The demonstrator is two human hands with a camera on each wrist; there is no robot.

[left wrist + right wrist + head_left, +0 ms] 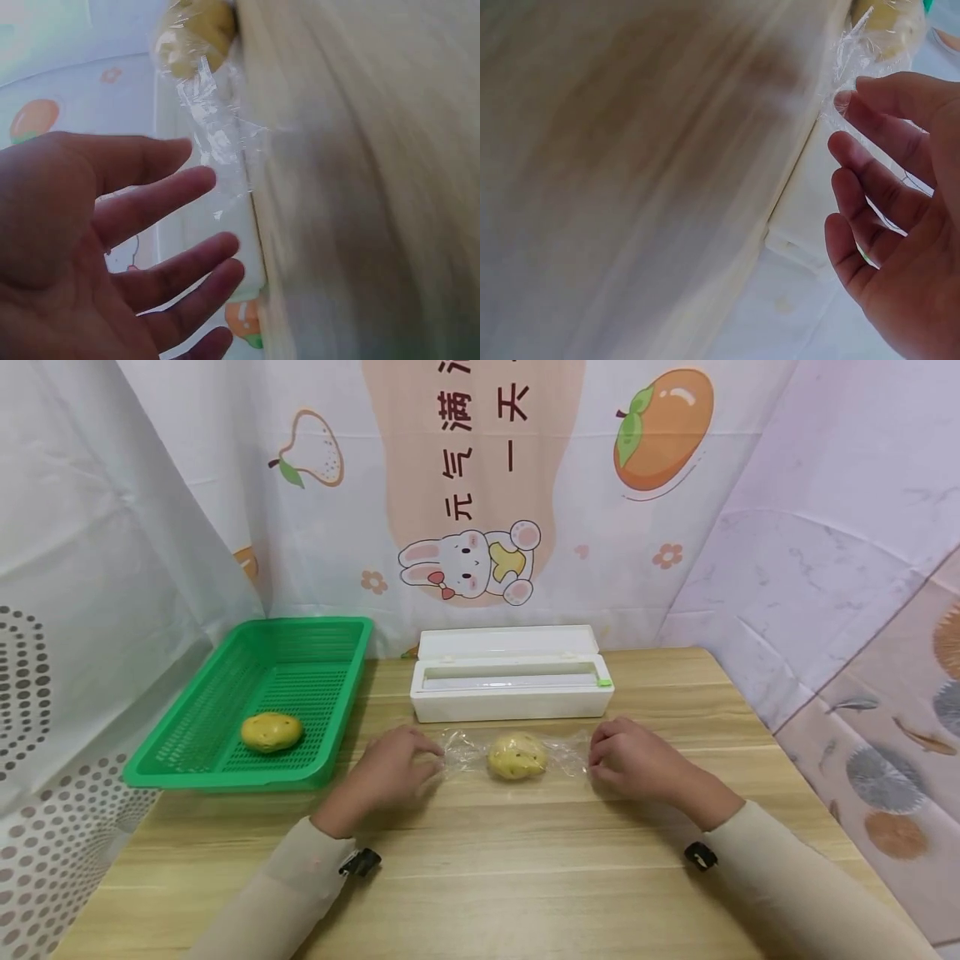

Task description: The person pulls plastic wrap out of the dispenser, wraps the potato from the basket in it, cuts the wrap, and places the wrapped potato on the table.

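A yellow potato [517,756] lies on the table, wrapped in clear plastic wrap [465,752] whose loose ends stretch out to both sides. My left hand [396,768] is beside the left end of the wrap; in the left wrist view its fingers [169,199] are spread and relaxed, with thumb and forefinger apart. At the other end, my right hand [637,764] pinches the wrap's edge between thumb and forefinger, its remaining fingers [855,187] loosely bent. Behind the potato stands a white plastic-wrap box [513,703] with its lid raised and a roll inside.
A green basket [352,693] stands at the left of the wooden table [510,877], with another potato [272,732] in it. Printed curtains [315,552] hang behind the table and along its sides. A green tab [604,682] is on the box's right end.
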